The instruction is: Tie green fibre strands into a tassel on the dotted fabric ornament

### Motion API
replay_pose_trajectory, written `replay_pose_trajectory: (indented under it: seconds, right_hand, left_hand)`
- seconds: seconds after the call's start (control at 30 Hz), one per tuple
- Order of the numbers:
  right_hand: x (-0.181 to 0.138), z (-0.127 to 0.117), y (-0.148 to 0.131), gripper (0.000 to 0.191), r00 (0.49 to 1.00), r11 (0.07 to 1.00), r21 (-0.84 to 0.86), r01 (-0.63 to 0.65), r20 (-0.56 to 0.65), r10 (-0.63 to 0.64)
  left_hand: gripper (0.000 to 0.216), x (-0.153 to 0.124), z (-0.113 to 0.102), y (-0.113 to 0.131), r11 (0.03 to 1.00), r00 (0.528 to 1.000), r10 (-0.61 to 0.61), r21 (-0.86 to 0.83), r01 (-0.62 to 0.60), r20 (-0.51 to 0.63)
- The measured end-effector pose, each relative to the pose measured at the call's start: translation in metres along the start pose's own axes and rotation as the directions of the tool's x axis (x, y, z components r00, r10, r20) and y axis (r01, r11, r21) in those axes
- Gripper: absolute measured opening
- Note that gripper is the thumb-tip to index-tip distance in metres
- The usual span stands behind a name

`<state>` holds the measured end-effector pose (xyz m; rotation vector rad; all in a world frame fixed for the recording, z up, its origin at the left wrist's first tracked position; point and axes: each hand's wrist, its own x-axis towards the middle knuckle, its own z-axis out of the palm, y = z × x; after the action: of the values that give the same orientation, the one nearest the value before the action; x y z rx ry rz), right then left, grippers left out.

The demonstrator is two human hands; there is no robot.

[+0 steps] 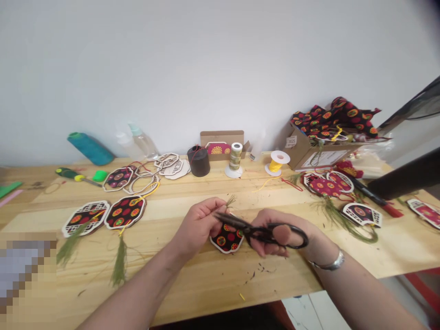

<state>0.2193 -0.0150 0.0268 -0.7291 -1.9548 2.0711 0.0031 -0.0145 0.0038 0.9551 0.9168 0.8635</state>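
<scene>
My right hand (271, 231) grips black-handled scissors (254, 233), whose blades point left toward my left fingers. My left hand (202, 220) is closed in a pinch on a small bunch of green threads (231, 200), with the loose ends sticking up past the fingertips. Under the blades lies a patterned fabric pendant (227, 240) with a pale wooden rim, partly covered by the scissors and my left hand. Whether the blades touch the threads I cannot make out. Dark scraps (259, 272) are scattered on the wooden table (192, 293) near my right hand.
Left of my arms lie finished-looking pendants (124, 211) with green tassels (119, 263). At the back stand a black spool (198, 161), a yellow thread spool (277, 162) and a metallic-looking thread reel (235, 158). A cardboard box (302, 151) of fabric and more pendants (323, 184) occupy the right.
</scene>
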Motion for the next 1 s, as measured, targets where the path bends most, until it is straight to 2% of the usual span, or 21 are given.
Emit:
replay_pose_trajectory:
  seconds: [0.1,0.17,0.23,0.33,0.43,0.47,0.53,0.67,0.73,0.77,0.83,0.9,0.97,1.0]
  right_hand:
    - [-0.021,-0.019,-0.008,0.063,0.973,0.971,-0.233,-0.059,-0.229,0.004]
    - [-0.032,-0.033,-0.01,0.052,0.906,0.882,-0.418,-0.217,-0.424,0.022]
    - [-0.04,-0.045,-0.01,0.048,0.811,0.743,-0.523,-0.419,-0.583,0.047]
    - [-0.045,-0.055,-0.004,0.048,0.664,0.516,-0.528,-0.674,-0.74,0.111]
    - [-0.045,-0.059,0.004,0.046,0.483,0.245,-0.437,-0.865,-0.857,0.18]
    - [-0.045,-0.06,0.006,0.043,0.441,0.173,-0.411,-0.895,-0.875,0.199]
    - [-0.045,-0.06,0.01,0.037,0.399,0.097,-0.387,-0.917,-0.886,0.237]
    - [-0.046,-0.054,0.005,0.025,0.369,0.091,-0.358,-0.929,-0.882,0.293]
    - [-0.043,-0.048,-0.004,0.026,0.362,0.078,-0.354,-0.932,-0.907,0.214]
    - [-0.04,-0.043,-0.01,0.027,0.384,0.097,-0.373,-0.923,-0.913,0.138]
    - [-0.027,-0.034,-0.022,0.029,0.492,0.251,-0.485,-0.838,-0.87,-0.041]
    - [-0.009,-0.025,-0.031,0.029,0.629,0.529,-0.615,-0.584,-0.755,-0.184]
    - [0.013,-0.018,-0.035,0.026,0.716,0.747,-0.57,-0.342,-0.673,-0.186]
    - [0.024,-0.015,-0.034,0.023,0.743,0.806,-0.524,-0.275,-0.648,-0.168]
  left_hand:
    - [0.02,0.004,-0.003,0.002,0.995,0.995,0.053,-0.085,-0.06,-0.081]
    - [0.019,0.006,-0.006,0.004,0.984,0.986,0.065,-0.154,-0.088,-0.151]
    - [0.019,0.009,-0.008,0.006,0.975,0.979,0.065,-0.194,-0.103,-0.195]
    - [0.018,0.01,-0.008,0.007,0.968,0.972,0.065,-0.224,-0.116,-0.226]
    - [0.017,0.011,-0.008,0.007,0.957,0.962,0.069,-0.253,-0.139,-0.264]
    - [0.017,0.011,-0.008,0.008,0.953,0.959,0.068,-0.265,-0.144,-0.275]
    - [0.016,0.011,-0.008,0.008,0.947,0.958,0.062,-0.286,-0.144,-0.278]
    - [0.017,0.01,-0.008,0.007,0.946,0.963,0.064,-0.291,-0.142,-0.262]
    - [0.018,0.009,-0.007,0.007,0.948,0.966,0.066,-0.288,-0.139,-0.251]
    - [0.018,0.009,-0.007,0.007,0.948,0.968,0.067,-0.287,-0.138,-0.243]
    - [0.018,0.008,-0.006,0.007,0.949,0.972,0.072,-0.285,-0.136,-0.226]
    - [0.018,0.007,-0.006,0.007,0.951,0.973,0.074,-0.278,-0.135,-0.217]
    - [0.017,0.007,-0.006,0.006,0.953,0.974,0.075,-0.272,-0.134,-0.215]
    - [0.017,0.007,-0.006,0.006,0.954,0.974,0.074,-0.269,-0.132,-0.216]
